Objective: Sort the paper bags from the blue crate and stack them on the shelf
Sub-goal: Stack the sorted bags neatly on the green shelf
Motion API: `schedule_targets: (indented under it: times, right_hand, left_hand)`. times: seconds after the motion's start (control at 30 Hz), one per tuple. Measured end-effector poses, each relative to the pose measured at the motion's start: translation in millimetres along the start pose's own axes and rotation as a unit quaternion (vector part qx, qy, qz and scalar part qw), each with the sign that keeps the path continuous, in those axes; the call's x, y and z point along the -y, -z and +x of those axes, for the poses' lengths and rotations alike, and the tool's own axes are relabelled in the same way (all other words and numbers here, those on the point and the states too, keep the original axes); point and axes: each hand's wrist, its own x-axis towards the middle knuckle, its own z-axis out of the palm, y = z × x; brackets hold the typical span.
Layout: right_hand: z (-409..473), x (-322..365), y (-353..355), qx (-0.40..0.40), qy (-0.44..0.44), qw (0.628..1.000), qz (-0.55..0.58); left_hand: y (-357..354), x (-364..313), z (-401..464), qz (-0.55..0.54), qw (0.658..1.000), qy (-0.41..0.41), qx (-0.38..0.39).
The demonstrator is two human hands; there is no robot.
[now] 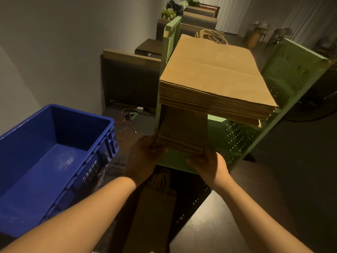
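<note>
While my left hand [144,152] and right hand [209,164] clasp the smaller paper-bag stack [182,132] at the green shelf's [291,70] middle-tier front edge, stacking step: next, push inward, square; blue crate [54,152] appears emptied.

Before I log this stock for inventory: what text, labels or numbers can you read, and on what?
Crate: white handwritten marks on its outer side wall, too blurred to read.
Bags on the top shelf: no print visible.
Bags in both hands: no print visible.
Green shelf: no label visible.
</note>
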Motion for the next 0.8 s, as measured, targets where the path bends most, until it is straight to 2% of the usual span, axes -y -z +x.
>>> schedule_targets:
  times: [0.17,0.37,0.63,0.8]
  right_hand:
    - [-2,9,1,-0.019,0.025,0.999,0.015]
    - [-4,17,1,-0.048,0.047,0.998,-0.01]
    - [-9,20,3,-0.053,0.058,0.995,-0.059]
    - [-14,16,6,-0.045,0.074,0.995,-0.041]
  left_hand:
    - [-1,0,-3,-0.009,1.0,0.01,-0.02]
    - [0,-18,-15,-0.057,0.998,-0.037,-0.018]
    - [-4,-20,-17,-0.049,0.995,-0.017,-0.086]
    - [3,-22,-22,-0.037,0.996,-0.042,-0.066]
